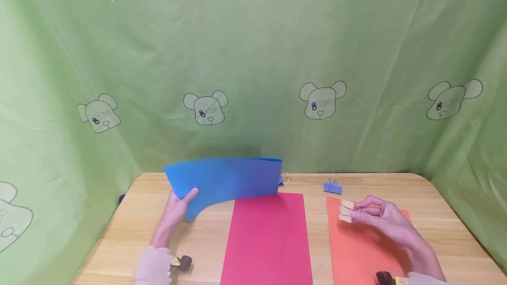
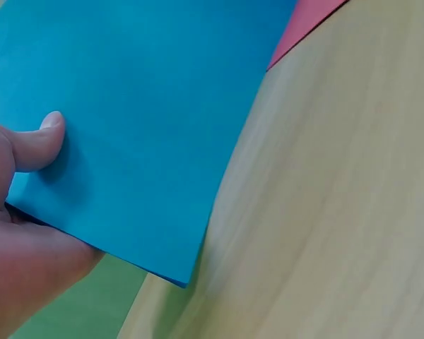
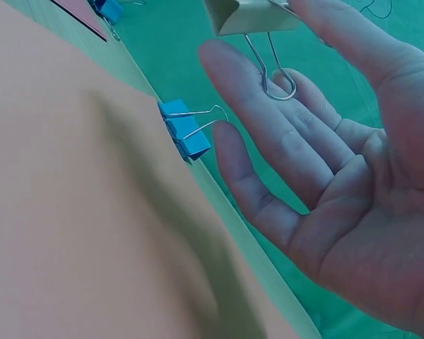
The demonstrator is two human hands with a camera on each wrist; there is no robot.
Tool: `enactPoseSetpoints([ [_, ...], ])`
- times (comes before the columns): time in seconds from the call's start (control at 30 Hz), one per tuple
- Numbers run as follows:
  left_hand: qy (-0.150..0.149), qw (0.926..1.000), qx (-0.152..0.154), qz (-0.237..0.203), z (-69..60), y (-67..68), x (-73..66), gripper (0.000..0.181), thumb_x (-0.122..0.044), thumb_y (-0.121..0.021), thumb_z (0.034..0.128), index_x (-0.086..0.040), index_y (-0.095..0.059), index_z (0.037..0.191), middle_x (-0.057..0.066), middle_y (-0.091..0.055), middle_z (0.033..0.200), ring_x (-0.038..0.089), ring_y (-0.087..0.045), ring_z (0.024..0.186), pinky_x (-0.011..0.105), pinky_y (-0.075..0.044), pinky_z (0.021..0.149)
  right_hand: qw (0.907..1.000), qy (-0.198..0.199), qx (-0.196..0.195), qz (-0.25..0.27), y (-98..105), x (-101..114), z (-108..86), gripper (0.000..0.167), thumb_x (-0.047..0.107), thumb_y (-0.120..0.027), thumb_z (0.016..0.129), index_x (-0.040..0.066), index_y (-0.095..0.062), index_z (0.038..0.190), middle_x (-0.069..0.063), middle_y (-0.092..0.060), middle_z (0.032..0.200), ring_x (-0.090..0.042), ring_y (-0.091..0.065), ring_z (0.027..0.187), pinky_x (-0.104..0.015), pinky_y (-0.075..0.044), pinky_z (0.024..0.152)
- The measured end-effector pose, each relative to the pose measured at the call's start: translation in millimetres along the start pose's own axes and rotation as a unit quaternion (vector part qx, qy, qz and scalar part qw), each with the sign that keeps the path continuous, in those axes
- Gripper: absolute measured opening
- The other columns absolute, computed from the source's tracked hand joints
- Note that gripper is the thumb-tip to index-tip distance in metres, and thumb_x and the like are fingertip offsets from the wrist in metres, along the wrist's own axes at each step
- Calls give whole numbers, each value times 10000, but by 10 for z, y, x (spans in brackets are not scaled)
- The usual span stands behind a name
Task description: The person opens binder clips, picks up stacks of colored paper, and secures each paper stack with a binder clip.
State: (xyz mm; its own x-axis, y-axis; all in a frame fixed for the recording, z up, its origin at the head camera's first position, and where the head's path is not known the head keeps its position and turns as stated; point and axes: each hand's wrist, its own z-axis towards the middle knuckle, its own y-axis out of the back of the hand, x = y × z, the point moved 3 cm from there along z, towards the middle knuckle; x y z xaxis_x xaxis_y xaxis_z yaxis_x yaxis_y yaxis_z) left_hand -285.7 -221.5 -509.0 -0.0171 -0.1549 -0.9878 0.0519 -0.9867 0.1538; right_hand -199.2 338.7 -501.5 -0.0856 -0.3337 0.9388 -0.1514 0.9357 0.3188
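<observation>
While the blue paper [image 1: 229,179] is up off the table [image 1: 206,241], no clip shows on any part of it I can see, so I'd judge the handling as partway along: paper lifted, clip picked up, the two not yet joined. More than one layer seems to show at its upper right edge. The pink paper [image 1: 269,241] and orange paper [image 1: 356,250] lie flat, also with no clip showing on them. Two purple binder clips [image 1: 332,188] sit near the far edge, one partly hidden by the blue.

From where I stand, the left hand [image 1: 178,208] grips the blue paper at its left end, thumb across the front; the sheet bends away to the right, above the far end of the pink. The right hand [image 1: 390,221] pinches a beige binder clip [image 1: 346,211] over the orange paper, well apart from the blue.
</observation>
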Motion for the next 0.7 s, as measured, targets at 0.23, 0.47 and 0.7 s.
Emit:
enactPoseSetpoints([
  [0.23, -80, 9998, -158, 39, -1, -32, -9, 303, -209, -674, 1012, 18, -584, 1193, 72, -659, 1053, 147, -587, 992, 251, -485, 899, 9999, -50, -127, 4, -11, -18, -19, 401, 230, -727, 970, -2, -555, 1247, -118, -759, 1064, -237, -694, 1003, -253, -495, 865],
  [0.47, -175, 9996, -205, 7, 2, -38, 6, 282, -166, -708, 986, 36, -608, 1156, 86, -676, 1019, 155, -614, 957, 246, -505, 871, 9995, -229, -210, 21, -10, -3, -31, 425, 280, -743, 957, 29, -556, 1245, -105, -746, 1081, -249, -676, 1025, -261, -490, 876],
  [0.7, -127, 9998, 47, 177, 3, -34, 59, 360, -212, -653, 1024, 24, -572, 1285, 147, -664, 1220, 185, -599, 1127, 258, -461, 984, 9999, -26, -124, 17, -9, 21, -14, 396, 232, -731, 968, -4, -559, 1235, -146, -753, 1040, -273, -694, 989, -258, -501, 863],
])
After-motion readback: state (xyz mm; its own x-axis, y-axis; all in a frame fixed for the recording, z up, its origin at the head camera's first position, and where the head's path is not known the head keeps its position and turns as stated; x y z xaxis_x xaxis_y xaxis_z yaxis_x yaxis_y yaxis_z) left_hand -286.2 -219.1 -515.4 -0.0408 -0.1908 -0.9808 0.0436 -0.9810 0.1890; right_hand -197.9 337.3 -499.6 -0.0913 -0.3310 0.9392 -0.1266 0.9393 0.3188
